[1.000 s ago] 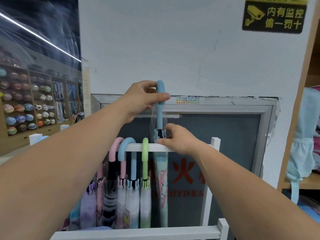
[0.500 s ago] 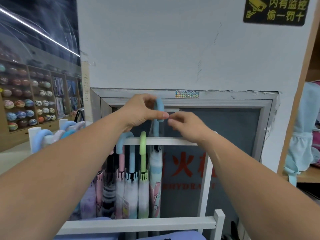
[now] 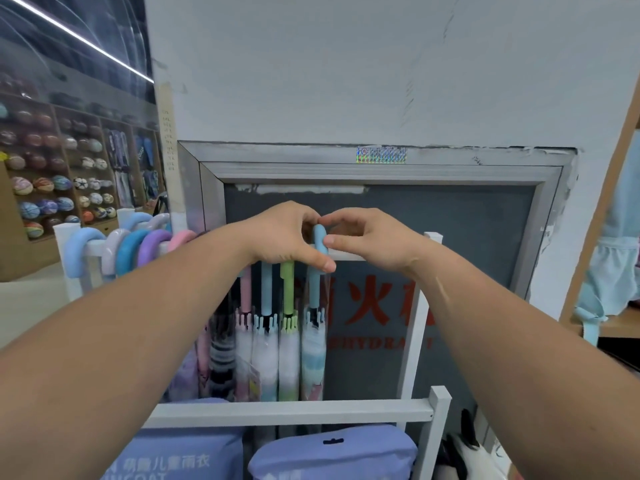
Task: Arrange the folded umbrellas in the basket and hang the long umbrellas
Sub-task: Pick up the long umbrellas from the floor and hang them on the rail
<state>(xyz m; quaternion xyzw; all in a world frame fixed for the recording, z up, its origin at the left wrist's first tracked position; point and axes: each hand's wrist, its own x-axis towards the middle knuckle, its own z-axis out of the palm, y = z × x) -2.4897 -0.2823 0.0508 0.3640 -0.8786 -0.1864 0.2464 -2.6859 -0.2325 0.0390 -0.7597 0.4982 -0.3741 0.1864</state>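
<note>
A long umbrella with a light-blue hooked handle point(image 3: 319, 239) hangs over the white top rail point(image 3: 349, 257) of the rack, its wrapped canopy point(image 3: 313, 355) below. My left hand point(image 3: 287, 239) grips the hook from the left, thumb under it. My right hand point(image 3: 360, 237) pinches the hook's tip from the right. Left of it hang long umbrellas with green point(image 3: 287, 289), blue point(image 3: 266, 289) and pink point(image 3: 245, 292) handles. More curved handles point(image 3: 131, 247) sit on the rail's far-left side.
The rack's white lower bar point(image 3: 294, 412) crosses the front, with purple packaged raincoats point(image 3: 332, 452) beneath. A grey framed panel with red characters point(image 3: 467, 237) stands behind. Shelves of balls point(image 3: 52, 181) fill the left; a wooden shelf with pale-blue goods point(image 3: 613, 271) is at right.
The blue-handled umbrella has come down from above the rail until its hook sits on the rail. My right hand moved from the umbrella's shaft to the hook's tip. The view tilted down.
</note>
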